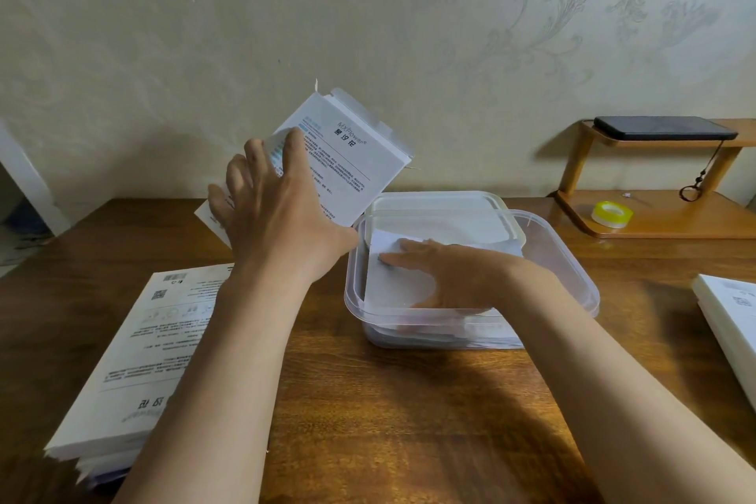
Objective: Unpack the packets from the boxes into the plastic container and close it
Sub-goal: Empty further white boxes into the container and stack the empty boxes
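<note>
Dark wooden table (409, 401) set against a pale wall (368, 12) papered with a faint scroll pattern; a white panel (20, 172) stands beyond the table's far left corner. A two-tier wooden shelf (671, 227) sits at the far right corner, and a black phone (662, 128) lies flat on its upper tier. A dark looped cord (701, 172) hangs below the phone's right end toward the lower tier, where a tape roll (612, 214) with a yellow-green core lies flat near the front edge.
</note>
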`<move>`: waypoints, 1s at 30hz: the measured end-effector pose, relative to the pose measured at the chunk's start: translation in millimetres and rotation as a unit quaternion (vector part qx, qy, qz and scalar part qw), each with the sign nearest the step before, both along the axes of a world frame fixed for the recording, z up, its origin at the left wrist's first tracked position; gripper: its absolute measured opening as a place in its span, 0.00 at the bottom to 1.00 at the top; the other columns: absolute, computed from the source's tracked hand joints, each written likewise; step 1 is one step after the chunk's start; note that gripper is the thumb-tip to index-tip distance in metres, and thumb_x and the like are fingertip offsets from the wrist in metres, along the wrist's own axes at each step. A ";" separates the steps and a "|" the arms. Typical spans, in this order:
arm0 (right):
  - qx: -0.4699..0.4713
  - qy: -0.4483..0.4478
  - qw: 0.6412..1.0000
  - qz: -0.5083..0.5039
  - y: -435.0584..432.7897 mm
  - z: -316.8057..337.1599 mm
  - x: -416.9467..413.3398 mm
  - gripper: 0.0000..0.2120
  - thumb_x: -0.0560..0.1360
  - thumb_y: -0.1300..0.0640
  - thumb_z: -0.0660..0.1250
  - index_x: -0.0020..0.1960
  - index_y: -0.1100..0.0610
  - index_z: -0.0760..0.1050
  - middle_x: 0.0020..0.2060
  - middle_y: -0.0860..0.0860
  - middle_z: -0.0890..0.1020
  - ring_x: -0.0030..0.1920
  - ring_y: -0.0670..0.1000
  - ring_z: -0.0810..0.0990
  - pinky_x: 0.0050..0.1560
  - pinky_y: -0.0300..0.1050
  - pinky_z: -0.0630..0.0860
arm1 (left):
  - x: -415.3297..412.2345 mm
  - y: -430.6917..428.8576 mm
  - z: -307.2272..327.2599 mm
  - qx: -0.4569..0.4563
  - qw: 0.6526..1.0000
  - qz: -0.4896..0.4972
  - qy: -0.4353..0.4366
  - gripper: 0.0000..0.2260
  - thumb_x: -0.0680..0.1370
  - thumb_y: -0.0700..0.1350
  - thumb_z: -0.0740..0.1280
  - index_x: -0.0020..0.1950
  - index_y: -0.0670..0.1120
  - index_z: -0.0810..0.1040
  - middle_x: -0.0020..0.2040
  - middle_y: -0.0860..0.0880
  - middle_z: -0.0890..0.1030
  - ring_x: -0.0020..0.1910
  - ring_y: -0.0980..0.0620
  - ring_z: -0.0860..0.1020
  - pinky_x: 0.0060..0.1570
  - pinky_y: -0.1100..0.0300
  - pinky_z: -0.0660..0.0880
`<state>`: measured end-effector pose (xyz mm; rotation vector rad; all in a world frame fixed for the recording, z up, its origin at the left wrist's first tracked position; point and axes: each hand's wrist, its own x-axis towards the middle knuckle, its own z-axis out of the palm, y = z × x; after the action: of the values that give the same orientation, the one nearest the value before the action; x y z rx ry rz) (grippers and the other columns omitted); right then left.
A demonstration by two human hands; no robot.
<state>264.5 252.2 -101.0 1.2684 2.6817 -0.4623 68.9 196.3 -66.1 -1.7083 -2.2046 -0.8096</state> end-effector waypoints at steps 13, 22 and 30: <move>-0.011 -0.028 1.000 0.003 2.8 -5.8 -2.8 0.41 0.73 0.34 0.69 0.79 0.34 0.50 0.81 0.44 0.49 0.80 0.52 0.47 0.77 0.58 0.49 | 4.7 1.3 -2.1 -0.002 1.000 -0.022 0.011 0.52 0.63 0.60 0.80 0.78 0.52 0.54 0.74 0.42 0.62 0.74 0.38 0.60 0.70 0.34 0.62; -0.001 -0.004 1.000 -0.018 5.0 -6.6 0.9 0.40 0.74 0.35 0.68 0.80 0.38 0.53 0.81 0.45 0.54 0.80 0.52 0.53 0.78 0.55 0.51 | 4.7 2.0 -3.2 -0.004 0.999 -0.046 0.019 0.50 0.62 0.61 0.79 0.77 0.53 0.56 0.72 0.42 0.64 0.73 0.38 0.62 0.69 0.33 0.63; 0.114 0.546 0.785 -0.270 2.7 59.9 40.3 0.16 0.76 0.70 0.58 0.46 0.54 0.80 0.41 0.53 0.85 0.44 0.54 0.85 0.50 0.50 0.83 | 12.4 0.6 -1.6 -0.017 0.996 -0.079 0.031 0.54 0.58 0.60 0.80 0.77 0.54 0.55 0.71 0.46 0.65 0.72 0.40 0.63 0.69 0.35 0.63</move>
<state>304.8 254.8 -41.0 2.4603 3.1864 -1.3305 81.3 196.8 -67.7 -1.9168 -2.0737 -0.7477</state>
